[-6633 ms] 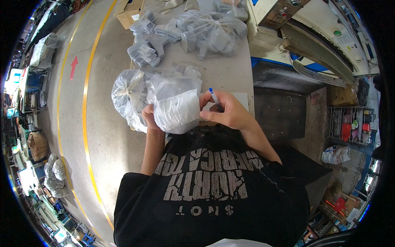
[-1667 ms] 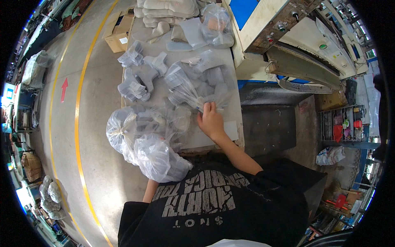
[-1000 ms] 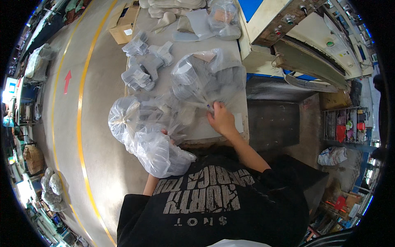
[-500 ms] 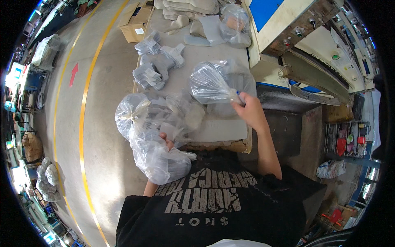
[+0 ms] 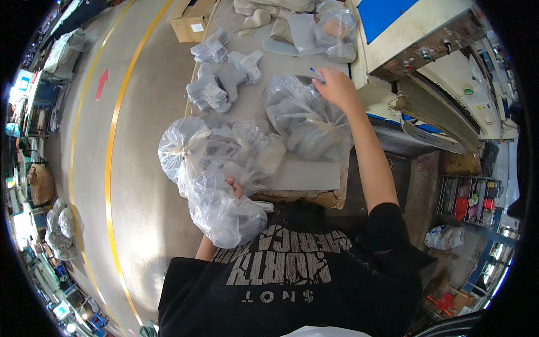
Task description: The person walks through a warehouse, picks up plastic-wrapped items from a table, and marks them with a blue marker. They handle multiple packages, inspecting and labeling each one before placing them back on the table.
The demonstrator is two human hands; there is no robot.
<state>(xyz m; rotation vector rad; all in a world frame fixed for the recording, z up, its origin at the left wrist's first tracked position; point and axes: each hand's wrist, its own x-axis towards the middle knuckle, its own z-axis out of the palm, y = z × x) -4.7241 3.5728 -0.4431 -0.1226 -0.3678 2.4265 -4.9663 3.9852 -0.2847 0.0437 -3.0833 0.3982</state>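
Near clear bag [image 5: 224, 219], filled, held at near edge of table [image 5: 279, 64], before dark shirt [image 5: 314, 303]. Left hand [image 5: 234, 187] curled onto bag (palm hidden by plastic). Right hand [image 5: 337, 90] mostly closed, gripping blue-tipped pen [image 5: 316, 73], beside far clear bag [image 5: 306, 121]; contact there unclear. Grey pieces [image 5: 209, 94] stacked farther left.

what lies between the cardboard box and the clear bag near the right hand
Stacks of grey pieces lie on the table between the cardboard box and the clear bag near the right hand, as the head view shows.
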